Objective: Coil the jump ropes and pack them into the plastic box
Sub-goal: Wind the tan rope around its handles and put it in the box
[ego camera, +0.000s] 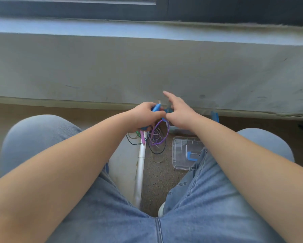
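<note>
My left hand (143, 116) grips the blue handles (156, 108) of a jump rope above the floor. From the same fist hangs a purple rope coil (160, 133) with a pink handle (143, 139) pointing down. My right hand (178, 111) is just to the right, touching the left hand, with its index finger stretched forward; whether its thumb pinches the rope I cannot tell. More thin dark and yellowish rope loops (157, 151) lie on the floor beneath. The clear plastic box (180, 155) with a blue latch sits on the floor by my right knee.
I sit with both knees in jeans framing the scene. A white pipe (141, 165) runs along the floor between my legs. A grey wall below a window ledge stands straight ahead. A second clear box part with a blue clip (214, 117) is behind my right arm.
</note>
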The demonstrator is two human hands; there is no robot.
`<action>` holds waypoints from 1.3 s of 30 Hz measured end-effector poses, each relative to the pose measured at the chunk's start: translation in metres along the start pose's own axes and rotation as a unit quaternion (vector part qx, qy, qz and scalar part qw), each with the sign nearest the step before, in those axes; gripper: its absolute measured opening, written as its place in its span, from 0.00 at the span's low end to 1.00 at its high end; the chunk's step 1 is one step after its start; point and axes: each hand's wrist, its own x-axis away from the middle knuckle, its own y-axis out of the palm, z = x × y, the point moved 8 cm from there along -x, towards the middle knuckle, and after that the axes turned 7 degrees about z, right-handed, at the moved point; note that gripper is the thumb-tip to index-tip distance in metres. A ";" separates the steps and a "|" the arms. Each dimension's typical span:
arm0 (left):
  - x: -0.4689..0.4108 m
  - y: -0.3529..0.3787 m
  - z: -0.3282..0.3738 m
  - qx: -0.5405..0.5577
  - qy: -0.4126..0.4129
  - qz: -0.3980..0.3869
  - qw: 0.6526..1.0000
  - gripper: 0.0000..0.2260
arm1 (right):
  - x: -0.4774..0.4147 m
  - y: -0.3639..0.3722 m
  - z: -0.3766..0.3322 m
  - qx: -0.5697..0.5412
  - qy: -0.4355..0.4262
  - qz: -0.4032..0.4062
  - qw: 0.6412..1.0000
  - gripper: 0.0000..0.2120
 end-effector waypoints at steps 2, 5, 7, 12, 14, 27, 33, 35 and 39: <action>0.002 -0.002 0.018 -0.133 0.090 -0.013 0.987 0.03 | 0.006 0.007 -0.005 -0.009 -0.055 -0.046 0.997 0.30; -0.002 -0.015 0.028 -0.212 0.143 0.009 0.967 0.03 | 0.007 0.018 0.005 -0.073 -0.026 -0.054 0.996 0.09; -0.010 -0.032 0.023 -0.203 0.138 0.064 0.967 0.04 | 0.004 0.018 0.012 -0.067 0.004 -0.044 0.997 0.12; -0.024 -0.065 -0.009 -0.143 0.049 0.195 0.969 0.10 | 0.008 0.028 0.021 -0.099 0.061 -0.092 0.989 0.17; -0.026 -0.062 -0.019 -0.131 0.025 0.202 0.970 0.10 | 0.011 0.033 0.020 -0.066 0.057 -0.109 0.990 0.17; -0.022 -0.012 -0.045 0.152 -0.123 0.067 0.978 0.07 | -0.001 0.010 0.021 0.004 0.052 0.075 0.996 0.11; -0.012 0.017 -0.030 0.269 -0.143 -0.027 0.952 0.10 | 0.024 0.061 -0.007 -0.168 0.060 -0.196 0.964 0.15; -0.010 0.020 -0.026 0.239 -0.133 -0.033 0.961 0.09 | 0.021 0.059 -0.008 -0.177 0.063 -0.163 0.969 0.11; -0.020 0.004 -0.031 0.075 -0.123 0.010 0.989 0.24 | 0.016 0.047 0.000 -0.149 0.074 -0.135 0.977 0.06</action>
